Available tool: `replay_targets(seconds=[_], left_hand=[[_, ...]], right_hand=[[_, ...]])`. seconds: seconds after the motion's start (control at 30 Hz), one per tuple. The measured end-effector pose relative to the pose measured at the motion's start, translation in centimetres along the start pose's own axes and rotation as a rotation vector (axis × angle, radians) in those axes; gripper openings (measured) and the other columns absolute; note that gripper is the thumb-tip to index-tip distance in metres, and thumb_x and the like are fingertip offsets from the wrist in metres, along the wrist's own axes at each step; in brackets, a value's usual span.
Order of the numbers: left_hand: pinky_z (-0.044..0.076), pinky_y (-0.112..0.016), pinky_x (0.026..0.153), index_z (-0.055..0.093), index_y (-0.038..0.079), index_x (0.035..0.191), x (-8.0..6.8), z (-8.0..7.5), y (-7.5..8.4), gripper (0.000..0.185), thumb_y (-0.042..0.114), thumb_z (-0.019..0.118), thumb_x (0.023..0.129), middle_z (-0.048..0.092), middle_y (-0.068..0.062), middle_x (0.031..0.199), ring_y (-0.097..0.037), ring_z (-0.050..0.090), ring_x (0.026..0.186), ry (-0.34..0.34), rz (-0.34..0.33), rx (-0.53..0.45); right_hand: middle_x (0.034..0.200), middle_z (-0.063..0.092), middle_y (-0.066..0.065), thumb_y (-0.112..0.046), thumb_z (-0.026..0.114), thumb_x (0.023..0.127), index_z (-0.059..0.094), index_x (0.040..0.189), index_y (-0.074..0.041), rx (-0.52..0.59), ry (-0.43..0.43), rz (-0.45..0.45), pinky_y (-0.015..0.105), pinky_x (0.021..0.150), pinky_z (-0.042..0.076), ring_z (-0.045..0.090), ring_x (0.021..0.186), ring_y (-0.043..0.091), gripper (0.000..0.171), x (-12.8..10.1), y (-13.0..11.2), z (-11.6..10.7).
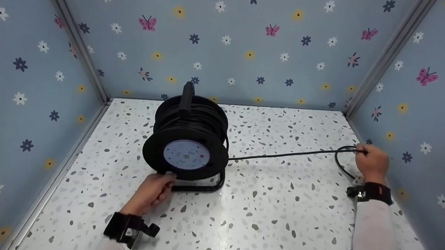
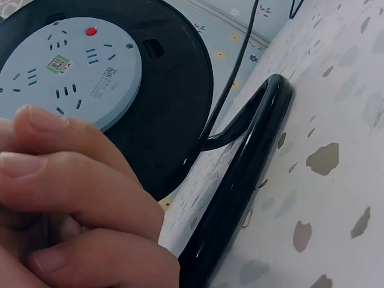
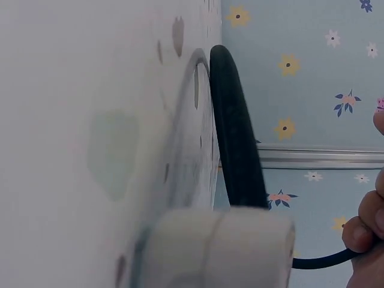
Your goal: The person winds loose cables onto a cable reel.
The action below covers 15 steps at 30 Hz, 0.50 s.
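Observation:
A black cable reel [image 1: 187, 141] with a pale blue socket face [image 1: 186, 154] stands upright on its tube stand [image 1: 212, 185] on the speckled table [image 1: 279, 212]. My left hand [image 1: 155, 188] grips the lower rim of the front flange. In the left wrist view its curled fingers [image 2: 72, 180] lie against the flange [image 2: 174, 102], beside the socket face [image 2: 66, 72] and the stand [image 2: 240, 180]. A black cable [image 1: 284, 154] runs taut from the reel to my right hand [image 1: 370, 160], which pinches it near a loop. The right wrist view shows the cable [image 3: 237, 138], a white blurred end piece [image 3: 222, 246] and my fingertips [image 3: 366, 228].
Blue walls with flowers and butterflies close in the table on the left [image 1: 26, 111], back [image 1: 241, 45] and right [image 1: 424, 93]. The reel's carry handle [image 1: 186, 96] sticks up at the top. A wrist camera [image 1: 127, 228] sits on my left forearm.

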<state>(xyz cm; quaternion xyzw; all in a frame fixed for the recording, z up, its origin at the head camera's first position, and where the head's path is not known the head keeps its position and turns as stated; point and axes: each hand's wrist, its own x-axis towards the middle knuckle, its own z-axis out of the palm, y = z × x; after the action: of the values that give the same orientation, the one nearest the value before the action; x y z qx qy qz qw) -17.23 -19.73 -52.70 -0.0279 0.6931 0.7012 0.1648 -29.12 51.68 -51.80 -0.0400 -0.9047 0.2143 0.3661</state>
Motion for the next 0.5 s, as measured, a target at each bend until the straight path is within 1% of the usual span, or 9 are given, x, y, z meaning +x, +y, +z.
replay_targets(seconds=[0.1,0.2,0.3,0.4,0.5], left_hand=[[0.027,-0.022,0.037,0.064,0.001,0.092,0.03,-0.20,0.19,0.037,0.033,0.069,0.110,0.042,0.008,0.057,-0.005,0.033,0.042,-0.005,0.003,-0.055],[0.026,-0.021,0.038,0.064,0.001,0.094,-0.02,-0.34,0.31,0.033,0.030,0.068,0.111,0.041,0.008,0.057,-0.004,0.032,0.042,-0.018,-0.006,-0.155],[0.025,-0.020,0.039,0.062,0.003,0.092,-0.20,-0.44,0.40,0.031,0.026,0.065,0.112,0.040,0.009,0.058,-0.003,0.032,0.042,-0.041,-0.013,-0.261],[0.024,-0.019,0.039,0.059,0.005,0.088,-0.34,-0.62,0.43,0.032,0.025,0.061,0.114,0.039,0.010,0.057,-0.002,0.032,0.041,-0.069,-0.001,-0.351],[0.024,-0.019,0.039,0.057,0.008,0.087,-0.48,-0.89,0.47,0.033,0.025,0.058,0.115,0.038,0.011,0.054,-0.001,0.034,0.039,-0.099,0.022,-0.431]], right_hand=[[0.058,0.048,0.010,-0.008,0.068,0.101,0.042,0.056,-0.015,-0.003,-0.012,-0.006,0.036,0.059,0.028,0.045,0.057,0.032,0.053,-0.07,-0.40,-0.09],[0.057,0.040,0.005,-0.009,0.069,0.101,0.039,0.056,-0.016,-0.019,-0.028,-0.031,0.039,0.059,0.027,0.041,0.055,0.031,0.055,-0.15,-0.50,0.00],[0.057,0.044,0.005,-0.011,0.068,0.103,0.039,0.056,-0.017,-0.029,-0.052,-0.060,0.043,0.059,0.030,0.046,0.055,0.033,0.055,-0.18,-0.57,0.19],[0.056,0.045,0.005,-0.014,0.067,0.104,0.040,0.057,-0.017,-0.032,-0.088,-0.093,0.044,0.058,0.032,0.049,0.056,0.035,0.054,-0.10,-0.75,0.48],[0.056,0.044,0.004,-0.015,0.066,0.104,0.041,0.057,-0.017,-0.037,-0.119,-0.126,0.042,0.057,0.030,0.048,0.055,0.033,0.053,-0.03,-1.04,0.88]])
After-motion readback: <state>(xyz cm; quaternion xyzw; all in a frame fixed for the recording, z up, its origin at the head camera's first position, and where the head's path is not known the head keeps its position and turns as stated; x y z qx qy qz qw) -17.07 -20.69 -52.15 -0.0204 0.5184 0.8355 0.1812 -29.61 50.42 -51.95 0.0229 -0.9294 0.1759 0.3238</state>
